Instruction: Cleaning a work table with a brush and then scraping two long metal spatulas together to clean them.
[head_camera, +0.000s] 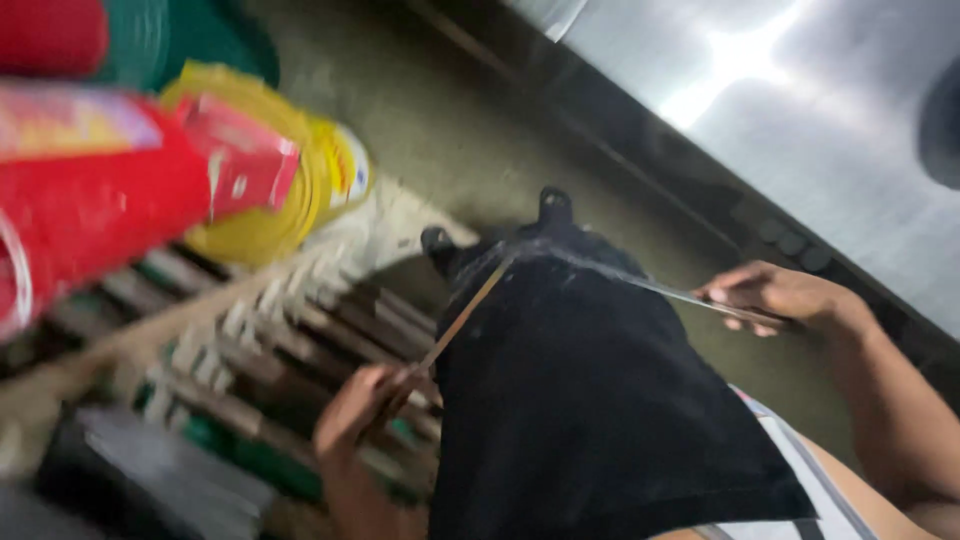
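A large black bag (590, 400) hangs in front of me, its mouth stretched wide. My left hand (365, 405) pinches the bag's left edge, pulled taut as a thin band (465, 315). My right hand (775, 297) grips the right edge, also drawn tight. Two small black loops (553, 205) stick up at the bag's far rim. The picture is blurred by motion.
A red container (90, 210) and a yellow round tub (290, 180) sit at the upper left above a slatted rack (290, 330). A shiny metal surface (800, 110) runs along the upper right. A greenish floor (450, 110) lies between.
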